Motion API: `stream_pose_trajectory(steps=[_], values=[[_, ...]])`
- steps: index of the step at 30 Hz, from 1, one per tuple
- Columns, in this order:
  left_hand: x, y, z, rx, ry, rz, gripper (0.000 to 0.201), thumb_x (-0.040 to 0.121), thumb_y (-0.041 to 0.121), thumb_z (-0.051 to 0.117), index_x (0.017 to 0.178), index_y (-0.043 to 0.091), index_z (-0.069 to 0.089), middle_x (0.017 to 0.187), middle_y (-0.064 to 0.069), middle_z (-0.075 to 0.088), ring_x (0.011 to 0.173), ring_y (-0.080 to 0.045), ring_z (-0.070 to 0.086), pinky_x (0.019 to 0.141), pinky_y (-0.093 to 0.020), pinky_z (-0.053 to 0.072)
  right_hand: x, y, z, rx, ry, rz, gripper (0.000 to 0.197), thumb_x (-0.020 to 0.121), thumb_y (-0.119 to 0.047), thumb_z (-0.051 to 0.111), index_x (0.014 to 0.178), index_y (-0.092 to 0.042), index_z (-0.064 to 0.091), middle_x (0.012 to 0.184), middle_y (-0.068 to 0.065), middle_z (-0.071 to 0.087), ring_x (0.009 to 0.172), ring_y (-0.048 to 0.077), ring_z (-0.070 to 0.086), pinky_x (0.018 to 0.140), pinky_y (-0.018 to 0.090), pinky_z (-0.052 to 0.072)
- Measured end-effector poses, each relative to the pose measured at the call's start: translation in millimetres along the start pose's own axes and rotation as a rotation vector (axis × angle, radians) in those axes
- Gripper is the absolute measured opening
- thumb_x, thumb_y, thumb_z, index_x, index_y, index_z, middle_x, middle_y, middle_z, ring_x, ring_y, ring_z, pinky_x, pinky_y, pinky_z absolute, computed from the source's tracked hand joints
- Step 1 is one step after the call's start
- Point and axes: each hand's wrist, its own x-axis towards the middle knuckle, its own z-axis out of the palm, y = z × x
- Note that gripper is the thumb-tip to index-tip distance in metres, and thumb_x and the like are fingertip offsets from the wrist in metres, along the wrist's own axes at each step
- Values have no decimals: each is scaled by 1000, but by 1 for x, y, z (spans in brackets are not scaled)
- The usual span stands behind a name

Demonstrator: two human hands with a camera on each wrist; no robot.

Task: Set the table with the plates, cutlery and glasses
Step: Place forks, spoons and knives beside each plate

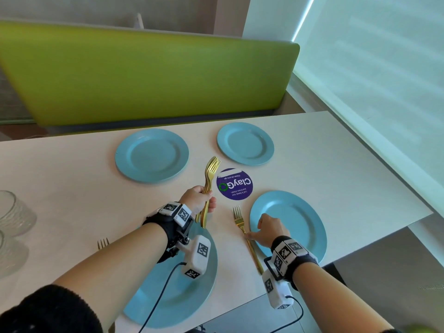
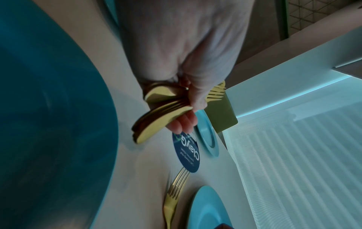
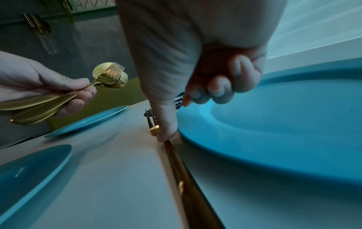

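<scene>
My left hand [image 1: 200, 200] grips a bundle of gold cutlery [image 1: 211, 174], forks and spoons together, held above the table between the plates. The same bundle [image 3: 109, 77] shows in the right wrist view. A single gold fork [image 1: 240, 224] lies on the table just left of the near-right blue plate [image 1: 298, 217]. My right hand [image 1: 269, 229] hovers over that plate's left rim. Its thumb [image 3: 164, 133] presses on the fork's neck [image 3: 154, 128] while its other fingers are curled and hold nothing. Another gold fork [image 1: 102, 243] lies left of the near-left blue plate [image 1: 173, 296].
Two more blue plates sit at the far left [image 1: 151, 155] and far right [image 1: 245, 143]. A round purple sticker [image 1: 234, 183] marks the table's middle. Stacked clear glasses [image 1: 14, 212] stand at the left edge. A green bench back [image 1: 144, 75] runs behind the table.
</scene>
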Motion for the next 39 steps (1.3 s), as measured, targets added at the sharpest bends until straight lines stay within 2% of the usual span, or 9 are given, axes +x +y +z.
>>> stream_pose_trajectory(steps=[5,9,12,20,24,27,31,34,39], values=[[1,-1,1,13,4,-10,15,96,11,49,82,12,54,73,-6,63,65,-18,61,74,-32,55,1,2,-2,4,-7,-4,56,76,-50,71,114,-14,51,110,3,60,95,20,58,82,31,50],[1,0,3,15,5,-9,11,96,11,49,86,9,53,72,-7,62,64,-17,60,68,-29,54,3,1,-3,-10,-18,-18,55,76,-49,71,113,-15,51,108,2,59,97,21,60,83,32,51],[0,1,4,28,9,-2,9,96,11,49,89,9,53,72,-6,62,63,-17,60,65,-26,54,3,0,-5,-20,-28,-37,53,76,-48,72,111,-15,51,97,-1,55,87,19,56,77,29,49],[-1,4,10,19,19,2,9,96,11,50,89,8,54,71,-6,61,63,-17,59,67,-27,53,6,-2,-9,-39,-57,-84,50,75,-46,73,108,-16,50,95,-2,52,83,17,53,74,27,48],[-4,4,13,11,-4,-10,10,95,12,51,86,9,55,74,-7,62,66,-18,60,71,-29,54,6,-14,-14,74,-37,-141,38,76,-43,72,93,-22,45,92,-3,52,82,17,53,70,26,44],[-7,2,17,2,-26,-20,8,95,12,51,90,8,56,76,-7,63,67,-17,60,74,-31,54,8,-31,-23,253,-27,-192,37,78,-44,70,98,-19,51,94,-2,56,71,8,54,61,19,44],[-16,2,22,-11,-115,-34,8,95,12,51,92,7,56,75,-9,63,62,-17,57,65,-28,52,3,-52,-34,418,1,-239,29,83,-44,66,93,-18,56,90,-4,58,69,7,52,51,15,35],[-22,4,18,-10,-148,-9,9,95,10,50,89,6,55,72,-9,61,59,-16,55,56,-24,48,-4,-59,-35,538,-32,-247,14,87,-33,63,82,-20,58,83,-5,60,59,6,52,50,14,40],[-32,4,1,-43,-207,-25,12,95,7,50,83,7,52,71,-8,61,44,-6,55,43,-17,44,-24,-70,-33,669,-39,-214,19,92,-25,57,73,-25,58,76,-5,61,54,9,51,51,22,45]])
